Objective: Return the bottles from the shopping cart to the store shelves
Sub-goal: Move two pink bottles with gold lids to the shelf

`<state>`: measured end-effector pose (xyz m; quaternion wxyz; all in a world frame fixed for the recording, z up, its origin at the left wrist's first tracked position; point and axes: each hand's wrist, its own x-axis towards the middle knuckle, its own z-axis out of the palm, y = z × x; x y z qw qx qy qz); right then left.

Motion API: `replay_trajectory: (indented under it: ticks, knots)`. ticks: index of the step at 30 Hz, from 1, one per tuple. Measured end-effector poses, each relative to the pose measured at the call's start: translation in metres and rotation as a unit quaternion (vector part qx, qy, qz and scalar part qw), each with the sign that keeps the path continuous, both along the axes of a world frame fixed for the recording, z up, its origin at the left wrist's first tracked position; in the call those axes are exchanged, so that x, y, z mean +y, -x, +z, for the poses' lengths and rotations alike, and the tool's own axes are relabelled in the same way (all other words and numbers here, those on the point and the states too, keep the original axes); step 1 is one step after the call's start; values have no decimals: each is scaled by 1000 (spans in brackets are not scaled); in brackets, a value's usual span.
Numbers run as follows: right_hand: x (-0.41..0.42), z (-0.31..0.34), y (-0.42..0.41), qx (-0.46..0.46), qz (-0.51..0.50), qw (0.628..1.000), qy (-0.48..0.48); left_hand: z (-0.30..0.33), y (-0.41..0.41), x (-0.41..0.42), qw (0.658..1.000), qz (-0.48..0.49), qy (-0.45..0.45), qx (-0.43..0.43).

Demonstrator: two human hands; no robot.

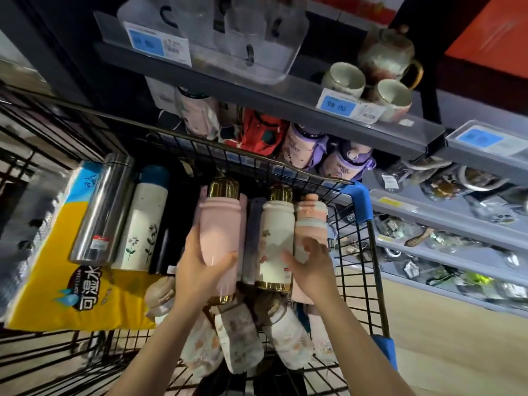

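Observation:
Several bottles lie in the black wire shopping cart (368,270). My left hand (200,270) grips the lower part of a pink bottle with a gold cap (220,224). To its right lies a white floral bottle with a gold cap (275,241). My right hand (311,267) hovers over that bottle's right side with fingers spread, holding nothing. A pink bottle (311,218) lies at the cart's right wall. A steel bottle (100,215) and a white bottle with a blue cap (143,224) lie on the left. More patterned bottles (237,338) lie nearer me.
A yellow and blue tissue pack (57,281) fills the cart's left side. Store shelves rise behind the cart: purple and red bottles (303,147) on a lower shelf, mugs and a teapot (380,70) above. Packaged goods sit on grey shelves (445,224) at right.

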<state>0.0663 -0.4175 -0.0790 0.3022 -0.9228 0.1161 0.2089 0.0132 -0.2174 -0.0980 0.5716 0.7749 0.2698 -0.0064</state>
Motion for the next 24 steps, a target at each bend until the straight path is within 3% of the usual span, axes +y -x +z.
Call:
replay_trajectory:
  ticks: [2, 4, 12, 18, 24]
  knots:
    - [15, -8, -10, -101, 65, 986, 119, 10, 13, 8, 1000, 15, 18, 5]
    - [26, -21, -16, -153, 93, 970, 165, 16, 26, 15, 999, 20, 31, 10]
    - [61, -59, 2, -144, 133, 958, 209, 34, 57, 32, 995, 36, 89, 1]
    - [73, -61, 2, -151, 64, 970, 179, 38, 63, 39, 993, 48, 106, -13]
    - [80, -45, -15, -30, 19, 989, 146, 39, 69, 41, 992, 55, 109, -14]
